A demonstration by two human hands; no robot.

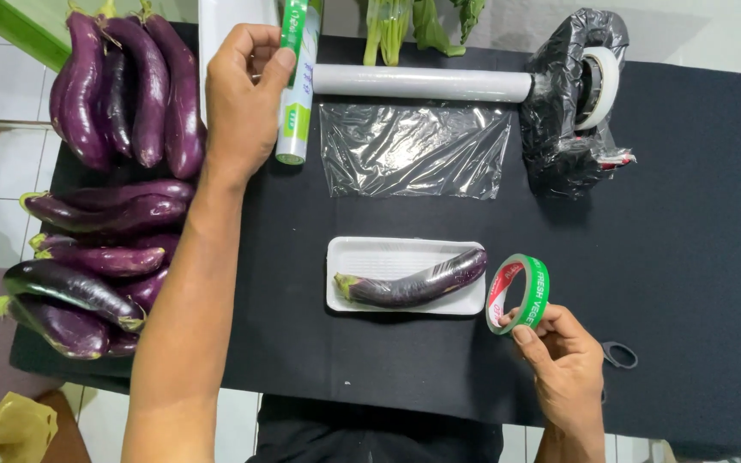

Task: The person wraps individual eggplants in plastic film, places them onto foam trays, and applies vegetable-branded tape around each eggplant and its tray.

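1. Left hand (242,103) at far side of tabletop (679,257), fingers (278,62) closed around green-and-white cling film box (297,94); box stands tilted, lower end on the black cloth.
2. Film roll (422,83) lies crosswise just right of box; clear sheet of film (413,150) pulled out toward the person, flat on cloth.
3. Right hand (563,360) near front edge, thumb and fingers pinching green tape roll (518,294), held upright on edge.
4. White foam tray (405,257) at centre, just left of tape; one eggplant (413,283) lies in it.
5. Eggplant pile (113,171) along left edge. Black tape dispenser (572,94) at far right. Scissors (619,353) by right wrist.
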